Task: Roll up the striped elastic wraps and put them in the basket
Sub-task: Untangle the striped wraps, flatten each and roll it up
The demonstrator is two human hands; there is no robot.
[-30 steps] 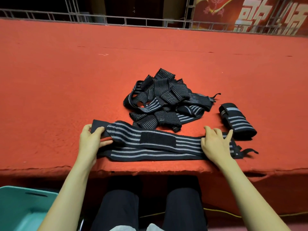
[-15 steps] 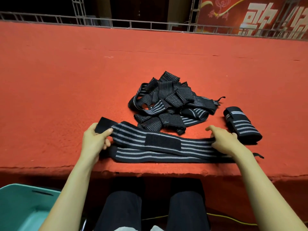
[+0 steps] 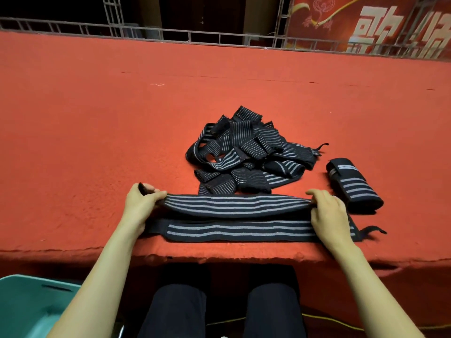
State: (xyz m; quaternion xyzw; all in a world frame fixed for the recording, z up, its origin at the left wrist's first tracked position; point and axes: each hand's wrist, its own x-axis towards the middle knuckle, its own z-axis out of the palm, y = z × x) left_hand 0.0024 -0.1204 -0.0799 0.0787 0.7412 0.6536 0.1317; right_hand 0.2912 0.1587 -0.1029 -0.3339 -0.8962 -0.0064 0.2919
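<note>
Stretch in hand, low centre of frame: the left hand point(image 3: 140, 203) has fingers curled round one end of a striped wrap point(image 3: 234, 206), a dark tip poking out above the thumb. The right hand point(image 3: 328, 213) grips the other end with its fingers folded over it. The wrap hangs taut between them, just off the red table point(image 3: 97, 130). A second band point(image 3: 234, 230) lies flat right below it, close to the table's front edge (same wrap doubled over or a separate one, cannot tell). Behind sits the loose pile point(image 3: 249, 154) of wraps, and one rolled wrap point(image 3: 353, 186) lies at the right, just beside the right hand. The teal basket point(image 3: 29, 296) sits down at the lower left, below table level; what is in it is not visible. Rolling of this one looks not yet started. Risks as I judge them: the elastic is under pull, so a slack grip lets one end snap back. The flat band could get dragged over the near edge. Any hook patch could snag the pile. An uneven start gives a loose, cone-shaped roll.
</note>
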